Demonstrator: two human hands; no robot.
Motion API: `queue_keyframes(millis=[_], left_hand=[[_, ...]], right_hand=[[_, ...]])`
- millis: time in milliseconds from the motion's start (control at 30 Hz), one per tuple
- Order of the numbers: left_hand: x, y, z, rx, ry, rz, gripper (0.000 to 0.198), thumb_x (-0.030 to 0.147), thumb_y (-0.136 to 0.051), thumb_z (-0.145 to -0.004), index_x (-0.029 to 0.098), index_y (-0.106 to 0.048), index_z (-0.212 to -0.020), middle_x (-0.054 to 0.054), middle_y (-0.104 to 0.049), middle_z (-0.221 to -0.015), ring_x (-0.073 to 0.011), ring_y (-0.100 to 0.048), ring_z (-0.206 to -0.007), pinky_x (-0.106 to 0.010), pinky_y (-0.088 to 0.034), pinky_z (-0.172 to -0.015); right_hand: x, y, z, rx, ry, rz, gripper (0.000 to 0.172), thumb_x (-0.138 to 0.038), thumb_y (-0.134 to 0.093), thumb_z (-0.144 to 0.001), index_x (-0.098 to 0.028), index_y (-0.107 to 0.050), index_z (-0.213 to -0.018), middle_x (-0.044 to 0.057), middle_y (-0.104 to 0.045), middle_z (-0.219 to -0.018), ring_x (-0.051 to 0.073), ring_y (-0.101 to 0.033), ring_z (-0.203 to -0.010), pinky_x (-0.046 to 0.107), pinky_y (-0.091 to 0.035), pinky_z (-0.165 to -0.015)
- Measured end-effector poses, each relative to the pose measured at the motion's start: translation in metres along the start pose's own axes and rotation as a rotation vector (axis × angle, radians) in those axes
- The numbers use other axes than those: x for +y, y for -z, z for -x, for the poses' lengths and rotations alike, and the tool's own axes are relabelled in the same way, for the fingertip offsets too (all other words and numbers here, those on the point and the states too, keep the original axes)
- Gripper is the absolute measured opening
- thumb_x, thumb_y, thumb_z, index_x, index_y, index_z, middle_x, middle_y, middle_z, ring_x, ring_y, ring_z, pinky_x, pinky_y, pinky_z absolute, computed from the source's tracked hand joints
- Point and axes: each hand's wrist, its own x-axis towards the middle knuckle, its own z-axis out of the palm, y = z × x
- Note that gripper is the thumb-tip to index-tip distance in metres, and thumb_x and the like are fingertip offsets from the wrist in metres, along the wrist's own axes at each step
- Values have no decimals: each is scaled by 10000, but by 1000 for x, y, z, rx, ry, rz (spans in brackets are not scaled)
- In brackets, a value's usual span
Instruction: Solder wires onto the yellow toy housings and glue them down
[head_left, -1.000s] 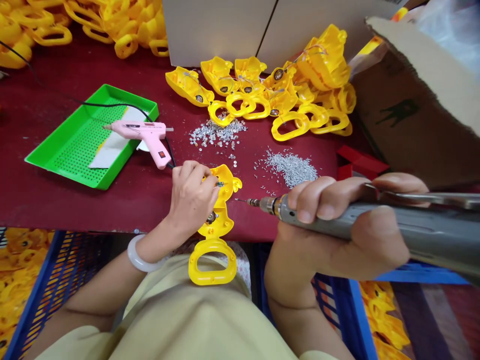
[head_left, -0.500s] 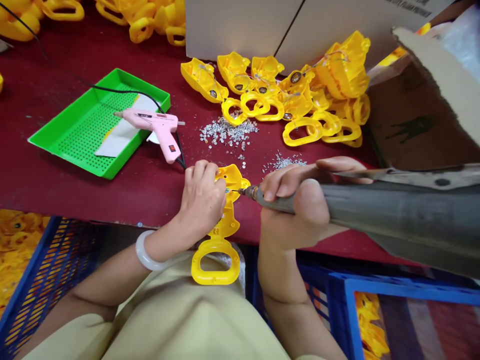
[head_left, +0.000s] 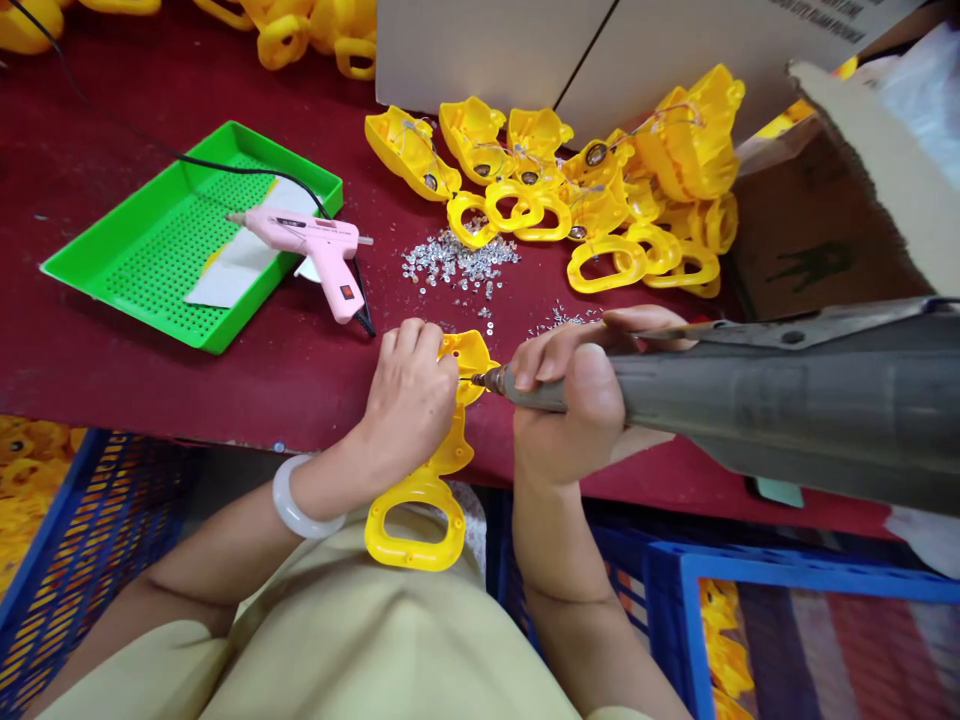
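Nearest us, a pale bangle (head_left: 298, 497) circled the wrist of our left hand (head_left: 409, 400), which was clenched on the upper part of a yellow plastic piece (head_left: 472, 358), fingers curled over its top. The piece's oval loop (head_left: 412, 540) hung at 6 o'clock from that hand, past the table edge. Our right hand (head_left: 562, 390) grasped a grey rotary tool (head_left: 750, 390) between thumb and fingers. Its slim bit (head_left: 484, 380) reached in from 3 o'clock to the piece, right by the left fingertips; whether it touched, we could not tell. A blue crate (head_left: 97, 550) of yellow parts sat at 8 o'clock, below the red table (head_left: 225, 400).

The piece in hand seemed only part-way done: we saw no wires on it, though the hand hid much of it. Farther off at 12 o'clock, yellow shells (head_left: 540, 165) already carried fine wires and round metal discs. Silver grains (head_left: 457, 258) lay before them. At 10 o'clock, a pink glue gun (head_left: 307, 245) rested across a green perforated tray (head_left: 285, 152).
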Motion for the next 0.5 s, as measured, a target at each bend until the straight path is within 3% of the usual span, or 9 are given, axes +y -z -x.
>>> queue_keyframes(millis=[433,500], left_hand=[[-2,-1,0,-17,-35,10,159,158,-500,-875,132,-654,-845,-149,-595,-974,-308,-489,-981,-445,-429,-773],[-1,-2,0,-18,-34,15,149,154,-506,-875,139,-650,-840,-143,-593,-980,-304,-486,-989,-437,-419,-774]], right_hand=[[4,7,4,-112,-30,153,192,-439,-481,-947,-304,-378,-1036,-66,-398,-639,117,-449,-486,300,-428,-535],[7,11,5,-216,-36,263,182,-440,-395,-978,-302,-358,-1091,-44,-436,-690,124,-469,-532,318,-443,-580]])
